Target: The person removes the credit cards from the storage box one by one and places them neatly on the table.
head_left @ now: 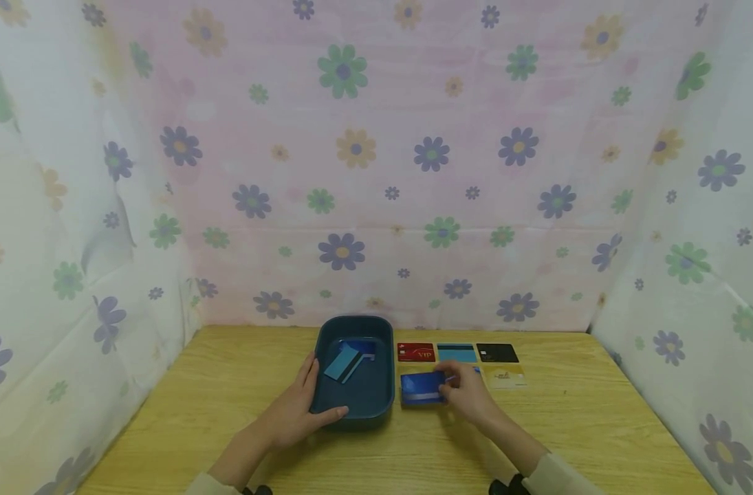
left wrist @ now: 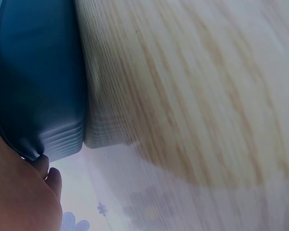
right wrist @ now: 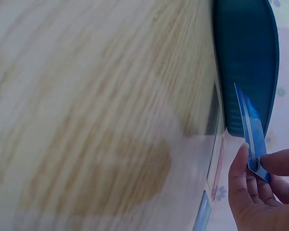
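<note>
My left hand (head_left: 291, 411) grips the left side of a dark teal plastic box (head_left: 364, 405), thumb over the near rim and fingers along the outer wall. In the left wrist view, fingertips (left wrist: 54, 180) curl against the box's outside. Inside it, a light blue card (head_left: 344, 364) with a dark stripe overlaps a darker blue card (head_left: 365, 346). Right of the box, my right hand (head_left: 472, 397) pinches a blue card (head_left: 421, 388) by its right end, between thumb and fingers. The right wrist view shows this blue card (right wrist: 250, 127) tilted, held off the table.
A red VIP card (head_left: 416, 352), a light blue striped card (head_left: 456, 353) and a black card (head_left: 498, 353) lie in a row right of the box. Below them is a pale gold card (head_left: 505, 376). Another card is partly hidden behind my right hand. Flowered cloth (head_left: 388, 206) encloses the wooden table (head_left: 227, 371).
</note>
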